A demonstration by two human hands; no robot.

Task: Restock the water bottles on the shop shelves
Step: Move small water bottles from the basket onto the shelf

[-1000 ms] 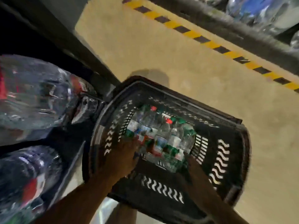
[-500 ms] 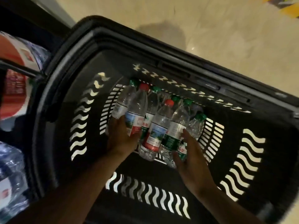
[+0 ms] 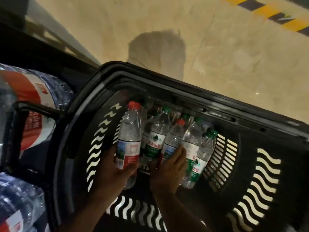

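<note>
A black plastic shopping basket (image 3: 250, 173) with wavy slots holds several small water bottles with red or green caps. My left hand (image 3: 115, 173) grips a red-capped bottle (image 3: 128, 139) with a red and white label, raised above the others at the left of the cluster. My right hand (image 3: 168, 171) curls round the lower part of a second red-capped bottle (image 3: 173, 139) in the middle. Green-capped bottles (image 3: 157, 136) with green labels lie between and to the right of them.
Large water jugs with red labels (image 3: 28, 104) lie on dark shelving at the left, one more (image 3: 18, 203) below. The basket's handle (image 3: 40, 108) crosses in front of them. Beige floor (image 3: 167, 39) with a yellow-black stripe (image 3: 270, 10) lies beyond.
The left hand has lifted its red-capped bottle up and out of the cluster. The right hand has shifted left from the green-labelled bottles onto the middle red-capped bottle. The view has pulled back.
</note>
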